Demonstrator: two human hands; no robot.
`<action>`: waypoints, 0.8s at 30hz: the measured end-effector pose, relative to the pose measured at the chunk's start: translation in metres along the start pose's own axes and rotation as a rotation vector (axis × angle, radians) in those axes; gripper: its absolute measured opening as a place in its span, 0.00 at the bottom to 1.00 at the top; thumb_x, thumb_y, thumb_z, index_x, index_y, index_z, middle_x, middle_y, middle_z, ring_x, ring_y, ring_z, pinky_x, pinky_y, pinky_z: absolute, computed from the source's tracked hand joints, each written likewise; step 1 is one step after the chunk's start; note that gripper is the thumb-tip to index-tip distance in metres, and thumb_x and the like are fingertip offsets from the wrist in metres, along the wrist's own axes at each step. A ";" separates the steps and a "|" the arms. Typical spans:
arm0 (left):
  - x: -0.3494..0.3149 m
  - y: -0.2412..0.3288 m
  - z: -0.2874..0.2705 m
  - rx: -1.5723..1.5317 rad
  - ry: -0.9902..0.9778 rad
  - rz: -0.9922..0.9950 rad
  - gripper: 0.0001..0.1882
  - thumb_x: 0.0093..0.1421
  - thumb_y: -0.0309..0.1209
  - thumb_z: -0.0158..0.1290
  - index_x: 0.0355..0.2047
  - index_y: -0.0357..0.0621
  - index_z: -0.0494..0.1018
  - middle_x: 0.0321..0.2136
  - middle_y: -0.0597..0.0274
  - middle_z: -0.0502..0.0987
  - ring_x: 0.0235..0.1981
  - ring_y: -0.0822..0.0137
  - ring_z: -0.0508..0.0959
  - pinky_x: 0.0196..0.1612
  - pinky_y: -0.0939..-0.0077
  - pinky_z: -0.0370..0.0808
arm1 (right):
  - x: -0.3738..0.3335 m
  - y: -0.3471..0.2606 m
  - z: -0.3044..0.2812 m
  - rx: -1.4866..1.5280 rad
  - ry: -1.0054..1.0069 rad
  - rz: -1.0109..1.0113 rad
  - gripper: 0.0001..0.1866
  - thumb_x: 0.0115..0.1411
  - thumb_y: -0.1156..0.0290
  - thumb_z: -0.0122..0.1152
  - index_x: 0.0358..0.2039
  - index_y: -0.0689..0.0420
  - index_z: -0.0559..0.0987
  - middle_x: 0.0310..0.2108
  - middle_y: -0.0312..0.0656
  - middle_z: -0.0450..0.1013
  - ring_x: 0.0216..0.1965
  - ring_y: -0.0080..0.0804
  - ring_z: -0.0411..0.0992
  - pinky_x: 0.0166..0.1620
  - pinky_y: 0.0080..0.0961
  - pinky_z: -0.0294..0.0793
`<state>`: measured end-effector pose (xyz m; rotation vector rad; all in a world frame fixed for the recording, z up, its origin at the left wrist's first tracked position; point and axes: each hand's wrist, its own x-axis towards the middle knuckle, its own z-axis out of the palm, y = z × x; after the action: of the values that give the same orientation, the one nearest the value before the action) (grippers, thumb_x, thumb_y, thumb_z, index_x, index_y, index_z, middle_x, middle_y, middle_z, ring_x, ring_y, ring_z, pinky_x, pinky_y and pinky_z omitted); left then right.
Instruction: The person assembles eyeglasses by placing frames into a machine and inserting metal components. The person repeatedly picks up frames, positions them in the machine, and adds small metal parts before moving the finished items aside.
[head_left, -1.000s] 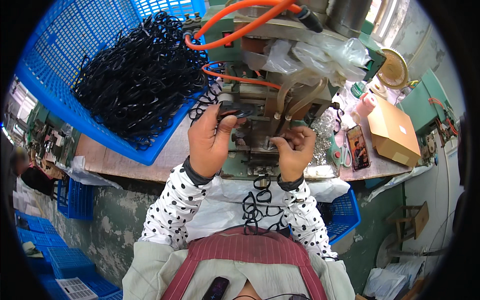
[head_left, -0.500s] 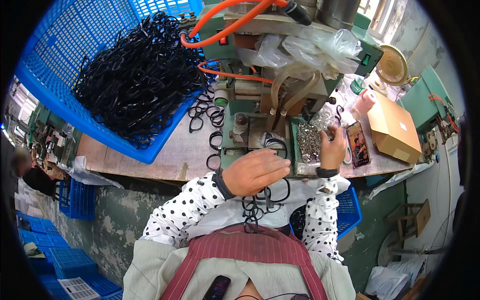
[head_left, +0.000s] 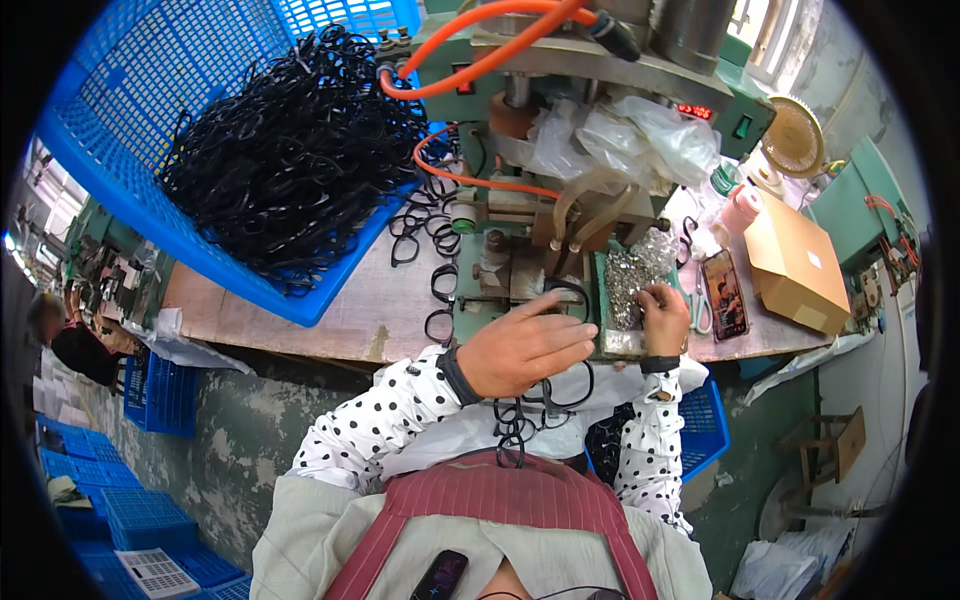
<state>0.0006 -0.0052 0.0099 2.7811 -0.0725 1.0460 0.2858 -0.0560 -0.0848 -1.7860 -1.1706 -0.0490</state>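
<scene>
A black eyeglass frame (head_left: 586, 300) is in my left hand (head_left: 525, 350), which is closed on it at the front of a green press machine (head_left: 470, 320). One rim sticks up beyond the fingers, close to the metal fixture (head_left: 530, 272); the rest is hidden by the hand. My right hand (head_left: 666, 320) rests at the near right edge of a tray of small shiny metal pieces (head_left: 624, 285). Its fingertips are drawn together, and whatever is between them is too small to name. Several more black eyeglass frames (head_left: 512, 432) hang or lie on the white cloth over my lap.
A big blue basket (head_left: 250, 300) heaped with black frames (head_left: 290, 160) stands left. Loose frames (head_left: 440, 285) line the table beside the press. On the right are scissors (head_left: 701, 312), a phone (head_left: 724, 293), a pink bottle (head_left: 738, 208) and a cardboard box (head_left: 795, 262). Orange hoses (head_left: 480, 75) arch overhead.
My right hand has come down toward me at the metal pieces, and its fingers have drawn together. My left hand keeps its hold on the eyeglass frame. The whole view has shifted slightly.
</scene>
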 end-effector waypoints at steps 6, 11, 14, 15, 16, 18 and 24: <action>-0.066 -0.079 -0.012 0.452 0.420 -0.475 0.19 0.59 0.47 0.53 0.43 0.47 0.75 0.44 0.59 0.73 0.49 0.57 0.69 0.53 0.54 0.57 | -0.007 0.000 0.004 0.059 0.132 0.138 0.04 0.58 0.74 0.61 0.32 0.59 0.76 0.27 0.43 0.77 0.25 0.33 0.75 0.31 0.27 0.73; -0.111 -0.184 0.004 0.604 -0.047 -1.232 0.19 0.53 0.49 0.57 0.46 0.70 0.77 0.66 0.57 0.55 0.65 0.43 0.51 0.60 0.34 0.48 | -0.006 -0.007 0.006 0.090 0.136 0.140 0.05 0.62 0.74 0.55 0.37 0.58 0.77 0.28 0.44 0.78 0.30 0.35 0.78 0.33 0.29 0.74; -0.125 -0.206 0.006 0.430 -0.150 -1.365 0.22 0.52 0.53 0.55 0.50 0.77 0.74 0.65 0.68 0.58 0.65 0.46 0.52 0.60 0.33 0.49 | -0.007 -0.013 0.005 -0.046 0.189 0.017 0.06 0.62 0.74 0.55 0.39 0.58 0.77 0.28 0.44 0.78 0.29 0.34 0.78 0.34 0.29 0.74; -0.123 -0.209 0.004 0.369 -0.195 -1.388 0.22 0.53 0.53 0.55 0.49 0.77 0.74 0.64 0.69 0.59 0.64 0.48 0.54 0.60 0.34 0.50 | -0.009 -0.011 0.004 -0.023 0.185 0.053 0.05 0.62 0.73 0.56 0.38 0.57 0.78 0.28 0.44 0.78 0.30 0.34 0.78 0.34 0.29 0.74; -0.120 -0.210 0.003 0.310 -0.239 -1.413 0.22 0.53 0.53 0.55 0.49 0.76 0.74 0.63 0.71 0.61 0.64 0.50 0.55 0.60 0.35 0.50 | -0.008 -0.011 0.004 0.046 0.181 0.135 0.05 0.62 0.73 0.56 0.37 0.57 0.78 0.29 0.44 0.78 0.29 0.34 0.78 0.33 0.29 0.74; -0.123 -0.191 0.005 0.350 -0.190 -1.368 0.17 0.54 0.50 0.54 0.43 0.69 0.77 0.56 0.74 0.68 0.58 0.56 0.62 0.55 0.43 0.57 | -0.008 -0.012 0.005 0.189 0.160 0.296 0.05 0.62 0.73 0.56 0.36 0.57 0.79 0.29 0.44 0.78 0.29 0.34 0.78 0.33 0.29 0.74; -0.195 -0.160 -0.001 0.200 -0.034 -1.103 0.09 0.51 0.36 0.60 0.35 0.60 0.80 0.45 0.72 0.76 0.53 0.58 0.68 0.52 0.55 0.60 | -0.007 -0.007 0.004 0.001 0.152 -0.056 0.06 0.53 0.78 0.62 0.33 0.57 0.81 0.29 0.40 0.78 0.30 0.28 0.75 0.34 0.26 0.73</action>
<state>-0.1297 0.1493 -0.1403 2.3225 1.4210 0.6835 0.2749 -0.0576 -0.0854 -1.7172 -1.1106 -0.2137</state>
